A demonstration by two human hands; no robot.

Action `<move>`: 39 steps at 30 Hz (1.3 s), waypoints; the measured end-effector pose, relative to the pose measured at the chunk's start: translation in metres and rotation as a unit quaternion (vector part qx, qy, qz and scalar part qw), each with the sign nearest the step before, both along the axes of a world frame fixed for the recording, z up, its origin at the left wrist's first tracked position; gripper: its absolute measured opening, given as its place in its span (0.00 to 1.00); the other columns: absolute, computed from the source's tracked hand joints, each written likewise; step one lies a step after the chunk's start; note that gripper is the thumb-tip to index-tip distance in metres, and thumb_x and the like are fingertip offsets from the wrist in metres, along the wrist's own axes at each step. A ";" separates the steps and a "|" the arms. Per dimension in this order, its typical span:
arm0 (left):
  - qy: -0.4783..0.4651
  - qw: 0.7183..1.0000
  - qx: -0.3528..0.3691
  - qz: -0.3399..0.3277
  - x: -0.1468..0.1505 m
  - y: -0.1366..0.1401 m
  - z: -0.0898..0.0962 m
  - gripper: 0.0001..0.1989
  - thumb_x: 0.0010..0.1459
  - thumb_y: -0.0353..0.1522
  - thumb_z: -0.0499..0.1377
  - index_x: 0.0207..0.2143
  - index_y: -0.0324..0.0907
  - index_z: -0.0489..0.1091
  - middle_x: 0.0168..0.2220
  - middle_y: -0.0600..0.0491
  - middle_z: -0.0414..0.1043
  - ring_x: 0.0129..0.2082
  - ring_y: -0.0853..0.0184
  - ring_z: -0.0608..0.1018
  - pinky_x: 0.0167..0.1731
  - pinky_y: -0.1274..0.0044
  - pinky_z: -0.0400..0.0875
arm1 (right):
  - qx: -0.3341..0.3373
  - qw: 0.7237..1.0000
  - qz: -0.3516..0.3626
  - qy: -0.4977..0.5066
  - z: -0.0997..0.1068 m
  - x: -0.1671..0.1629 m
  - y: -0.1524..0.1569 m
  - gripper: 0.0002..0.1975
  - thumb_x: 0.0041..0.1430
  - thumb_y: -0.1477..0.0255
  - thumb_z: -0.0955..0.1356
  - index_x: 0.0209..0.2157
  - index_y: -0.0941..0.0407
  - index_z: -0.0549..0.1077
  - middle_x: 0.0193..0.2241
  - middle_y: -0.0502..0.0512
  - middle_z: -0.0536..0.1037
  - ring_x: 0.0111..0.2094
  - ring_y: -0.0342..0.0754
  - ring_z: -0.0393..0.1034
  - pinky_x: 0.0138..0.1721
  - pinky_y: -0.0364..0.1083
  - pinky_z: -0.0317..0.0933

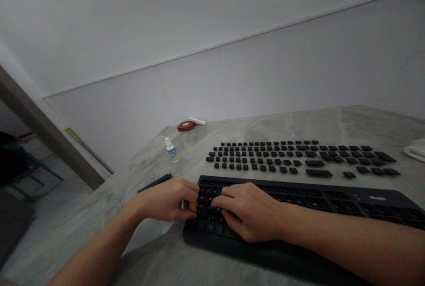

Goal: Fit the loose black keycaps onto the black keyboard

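Observation:
A black keyboard (295, 257) lies at an angle on the marbled table, many of its key sockets bare while some keycaps sit in the lower left rows. At its left end is my left hand (171, 199), thumb and fingers curled together against the leftmost keys; what they pinch, if anything, is hidden. My right hand (250, 210) rests over the left part of the keyboard, fingers apart and their tips on the key area. Beyond the keyboard, loose black keycaps (260, 160) are laid out in several rows, with larger keycaps (318, 173) toward the right.
A small white spray bottle (171, 151) stands at the left. Near it lies a thin dark object (155, 183). A reddish-brown box (186, 126) and a white strip (197, 121) are by the wall. White cloth-like material (416, 149) shows at the right edge.

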State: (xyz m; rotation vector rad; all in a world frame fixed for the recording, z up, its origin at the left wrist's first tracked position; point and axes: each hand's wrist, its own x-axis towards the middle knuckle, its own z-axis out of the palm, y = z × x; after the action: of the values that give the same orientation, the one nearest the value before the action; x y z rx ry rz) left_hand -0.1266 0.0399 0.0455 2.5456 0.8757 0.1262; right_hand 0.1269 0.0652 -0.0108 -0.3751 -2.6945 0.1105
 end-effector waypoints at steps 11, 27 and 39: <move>0.000 1.000 0.007 -0.004 0.002 -0.002 0.004 0.05 0.59 0.24 0.62 0.30 0.40 0.74 0.29 0.55 0.73 0.27 0.71 0.75 0.29 0.82 0.68 | -0.051 0.997 0.061 0.022 0.003 0.007 0.001 0.19 0.61 0.70 0.67 0.53 0.57 0.75 0.49 0.64 0.71 0.47 0.55 0.68 0.50 0.55 0.65; 0.020 1.000 0.000 -0.005 -0.002 -0.002 0.002 0.05 0.63 0.26 0.61 0.33 0.41 0.74 0.31 0.54 0.74 0.30 0.69 0.76 0.32 0.80 0.69 | -0.088 0.991 0.103 -0.013 0.005 0.011 0.003 0.31 0.60 0.59 0.71 0.62 0.56 0.68 0.61 0.69 0.66 0.60 0.62 0.62 0.61 0.62 0.55; -0.002 1.000 -0.019 0.003 -0.003 -0.001 0.001 0.06 0.61 0.25 0.62 0.31 0.40 0.76 0.34 0.52 0.76 0.32 0.68 0.78 0.31 0.81 0.71 | -0.080 0.991 0.106 -0.011 0.003 0.012 0.004 0.31 0.61 0.58 0.70 0.62 0.56 0.68 0.61 0.70 0.66 0.60 0.62 0.63 0.60 0.61 0.56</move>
State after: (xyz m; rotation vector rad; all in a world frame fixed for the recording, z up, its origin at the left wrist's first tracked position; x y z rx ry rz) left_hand -0.1297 0.0388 0.0462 2.5076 0.8762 0.1143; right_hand 0.1391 0.0689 -0.0074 -0.1344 -2.7481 0.3869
